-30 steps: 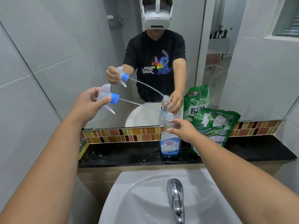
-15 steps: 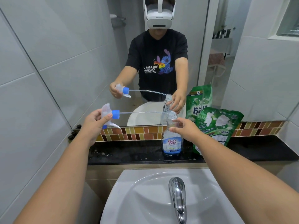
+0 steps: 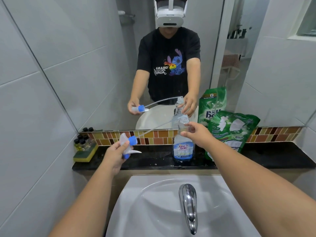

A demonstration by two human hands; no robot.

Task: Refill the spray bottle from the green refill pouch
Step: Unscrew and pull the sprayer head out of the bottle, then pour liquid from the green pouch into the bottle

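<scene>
A clear spray bottle (image 3: 183,147) with a blue label stands uncapped on the black ledge (image 3: 153,159). My right hand (image 3: 198,134) grips its neck. My left hand (image 3: 116,151) holds the detached spray head (image 3: 129,142), white with a blue collar, low over the ledge to the bottle's left. Its thin dip tube (image 3: 157,127) slants up to the bottle's mouth; the tube's tip looks level with the opening. The green refill pouch (image 3: 230,132) leans against the mirror just right of the bottle, untouched.
A yellow-green sponge (image 3: 85,153) with several small dark-capped bottles (image 3: 82,142) sits at the ledge's left end. Below is the white sink (image 3: 153,211) with a chrome tap (image 3: 188,206). The mirror (image 3: 102,65) shows a person's reflection. Tiled walls close in on both sides.
My left hand has lowered the spray head down toward the ledge, so the tube now slants upward to the bottle mouth. My right hand stays on the bottle's neck.
</scene>
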